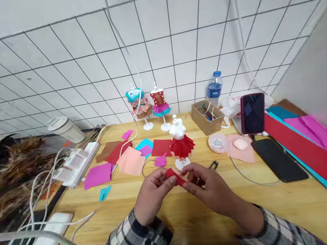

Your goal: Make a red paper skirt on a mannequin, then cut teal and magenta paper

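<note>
Between both hands is a small red piece of paper (175, 176), perhaps crepe paper. My left hand (155, 193) pinches its left end between thumb and fingers. The right end sits in the fingertips of my right hand (208, 188), which are closed on it. Just beyond stands a small white mannequin (177, 127) wearing a red pleated skirt (182, 146). To its left lie a red square of paper (160, 147) and a crumpled magenta piece (160, 161). A black-handled tool (213, 165), partly hidden, lies beside my right hand.
Two dressed mannequins (160, 102) stand near the tiled wall. At right are a cardboard box (208, 117), a pink dish (219, 143), a propped phone (253, 113), a black phone (279, 160) and long paper strips (321, 163). Cables and a power strip (80, 170) crowd the left.
</note>
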`<state>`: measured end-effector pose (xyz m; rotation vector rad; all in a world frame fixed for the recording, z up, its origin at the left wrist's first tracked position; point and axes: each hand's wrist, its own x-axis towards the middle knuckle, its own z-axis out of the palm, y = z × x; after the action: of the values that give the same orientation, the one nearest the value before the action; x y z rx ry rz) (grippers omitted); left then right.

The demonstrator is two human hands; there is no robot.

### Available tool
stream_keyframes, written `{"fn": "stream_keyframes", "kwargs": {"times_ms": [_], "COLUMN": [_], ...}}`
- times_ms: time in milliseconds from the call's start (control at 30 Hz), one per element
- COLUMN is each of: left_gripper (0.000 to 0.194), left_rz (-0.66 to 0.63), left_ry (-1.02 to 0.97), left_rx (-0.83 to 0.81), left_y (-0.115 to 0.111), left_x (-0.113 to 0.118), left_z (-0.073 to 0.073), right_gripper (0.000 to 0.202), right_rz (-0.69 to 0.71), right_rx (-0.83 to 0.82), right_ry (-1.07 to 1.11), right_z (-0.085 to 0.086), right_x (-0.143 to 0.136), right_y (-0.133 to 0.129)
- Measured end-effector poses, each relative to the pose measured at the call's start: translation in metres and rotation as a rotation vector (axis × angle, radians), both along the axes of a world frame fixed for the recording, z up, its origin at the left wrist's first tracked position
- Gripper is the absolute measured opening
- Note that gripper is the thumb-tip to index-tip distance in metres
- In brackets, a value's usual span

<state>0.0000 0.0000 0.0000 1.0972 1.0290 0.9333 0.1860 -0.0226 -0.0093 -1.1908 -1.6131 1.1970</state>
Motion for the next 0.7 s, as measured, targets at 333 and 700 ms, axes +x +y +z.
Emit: {"fn": "stream_keyframes", "kwargs": {"times_ms": [333, 700], "left_gripper": [0.036, 0.027], "left_rz": [-0.039, -0.013], "left_ry": [-0.092, 0.262], "left_rx": [-0.023, 0.139], "left_y": [-0.001, -0.002], "left_x": [0.002, 0.003], "left_z": [-0.012, -0.015], "right_gripper": [0.013, 0.032], "right_rz": [0.067, 0.179], "right_rx": [-0.245, -0.468], "right_ry": [0.121, 0.288], "right_z": [-0.007, -0.02], "right_x": [0.001, 0.002], "right_y": [0.003, 0.004]}}
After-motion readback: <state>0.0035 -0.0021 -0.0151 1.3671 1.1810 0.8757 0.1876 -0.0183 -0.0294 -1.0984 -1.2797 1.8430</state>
